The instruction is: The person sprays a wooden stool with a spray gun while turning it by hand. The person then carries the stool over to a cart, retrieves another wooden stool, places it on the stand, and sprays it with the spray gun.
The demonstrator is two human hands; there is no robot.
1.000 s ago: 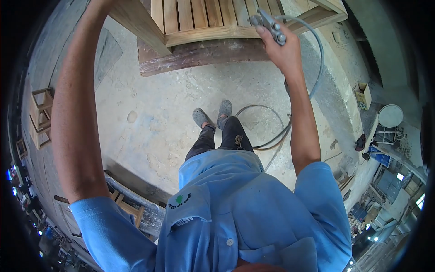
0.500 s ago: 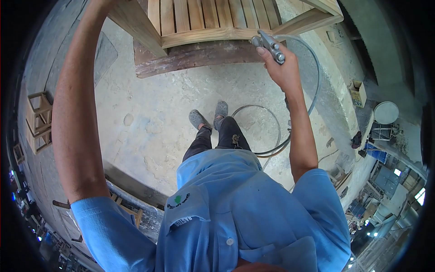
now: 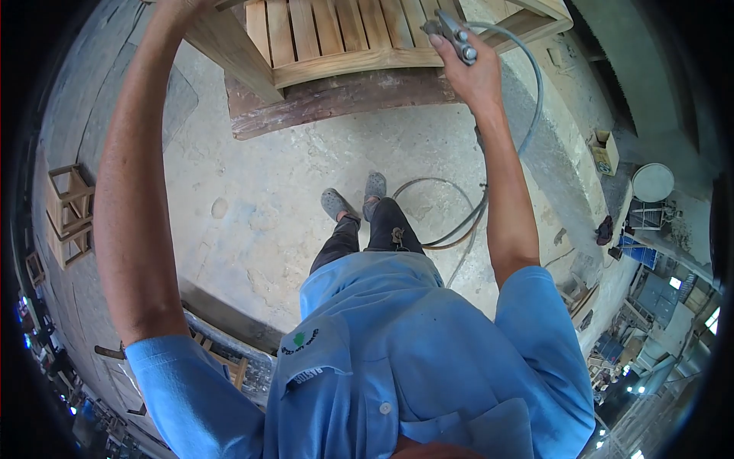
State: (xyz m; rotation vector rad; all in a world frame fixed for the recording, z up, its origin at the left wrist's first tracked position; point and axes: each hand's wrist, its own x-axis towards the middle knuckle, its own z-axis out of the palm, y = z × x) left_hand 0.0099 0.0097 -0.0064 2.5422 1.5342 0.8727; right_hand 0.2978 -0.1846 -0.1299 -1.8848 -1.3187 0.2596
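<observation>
My right hand [image 3: 477,80] is wrapped around a metal spray gun [image 3: 457,40], its nozzle toward the slatted seat of a wooden chair [image 3: 329,65]. A grey hose [image 3: 537,92] runs from the gun, loops out to the right and passes behind my forearm. My left hand [image 3: 186,6] is at the top edge of the view, by the upper end of the chair's left leg [image 3: 237,57]. Its fingers are cut off by the frame, so its grip is not visible. The chair stands over a worn brown board [image 3: 344,99].
More hose [image 3: 436,183] lies coiled on the concrete floor [image 3: 260,176] beside my feet. Small wooden frames [image 3: 70,214] stand at the left. A carton [image 3: 604,153] and a round white-topped object [image 3: 652,186] are at the right. A low ledge [image 3: 566,145] runs along that side.
My right hand has moved up and slightly left with the spray gun, now over the seat slats rather than the front rail. The hose has shifted with it. My left hand remains at the top edge.
</observation>
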